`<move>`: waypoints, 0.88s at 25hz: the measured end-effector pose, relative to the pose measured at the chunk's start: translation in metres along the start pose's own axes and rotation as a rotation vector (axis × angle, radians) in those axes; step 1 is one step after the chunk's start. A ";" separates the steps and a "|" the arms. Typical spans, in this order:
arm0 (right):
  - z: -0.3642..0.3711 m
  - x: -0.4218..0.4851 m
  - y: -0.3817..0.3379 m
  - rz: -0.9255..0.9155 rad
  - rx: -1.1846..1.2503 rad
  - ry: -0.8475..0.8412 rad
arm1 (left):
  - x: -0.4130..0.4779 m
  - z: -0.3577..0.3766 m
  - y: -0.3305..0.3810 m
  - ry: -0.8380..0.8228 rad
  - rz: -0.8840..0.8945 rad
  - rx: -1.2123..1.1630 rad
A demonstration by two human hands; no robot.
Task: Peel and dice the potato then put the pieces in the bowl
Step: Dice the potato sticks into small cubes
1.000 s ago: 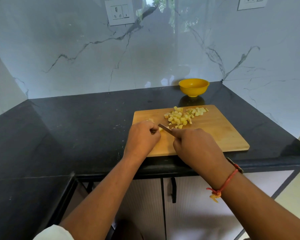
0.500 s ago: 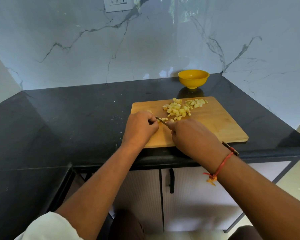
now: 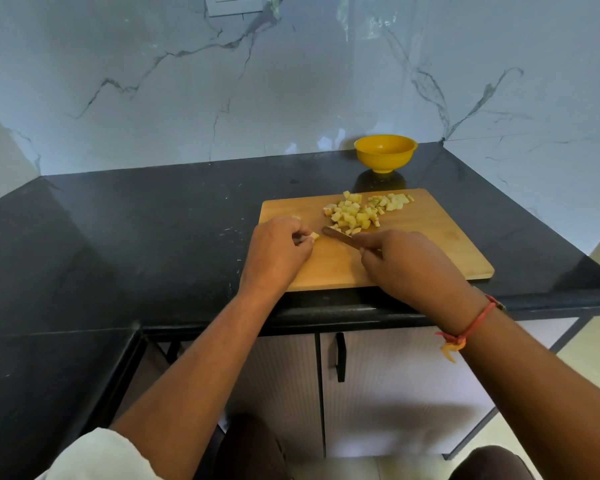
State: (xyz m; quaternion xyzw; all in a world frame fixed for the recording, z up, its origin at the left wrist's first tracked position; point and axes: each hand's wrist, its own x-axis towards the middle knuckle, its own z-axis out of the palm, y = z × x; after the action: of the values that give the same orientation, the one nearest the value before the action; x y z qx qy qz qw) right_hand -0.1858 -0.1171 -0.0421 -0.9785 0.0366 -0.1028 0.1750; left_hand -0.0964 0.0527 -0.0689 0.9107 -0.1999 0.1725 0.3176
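Note:
A wooden cutting board (image 3: 430, 244) lies on the black counter. A heap of pale yellow potato dice (image 3: 355, 213) sits on its far half, with more dice toward the far right corner. My left hand (image 3: 278, 251) rests on the board's left end and pinches a small potato piece (image 3: 314, 236) at its fingertips. My right hand (image 3: 409, 265) grips a knife (image 3: 336, 233), its blade pointing left toward that piece, the index finger laid along it. A yellow bowl (image 3: 385, 154) stands beyond the board by the wall; I see nothing inside it.
The black counter (image 3: 153, 237) runs left and wraps toward me in an L. Marble walls close the back and right. The counter's front edge lies just under my wrists, with cabinet doors below.
The blade has drawn away to the right of my left hand, and a small potato piece now shows at my left fingertips. The camera has tilted downward.

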 end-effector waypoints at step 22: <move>0.010 0.002 -0.024 -0.021 -0.054 0.044 | -0.002 -0.002 -0.001 -0.024 -0.059 -0.126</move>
State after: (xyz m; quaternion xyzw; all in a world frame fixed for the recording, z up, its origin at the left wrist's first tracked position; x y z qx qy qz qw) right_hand -0.1809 -0.0912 -0.0422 -0.9807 0.0332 -0.1249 0.1466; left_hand -0.0976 0.0552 -0.0693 0.8965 -0.1873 0.1391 0.3767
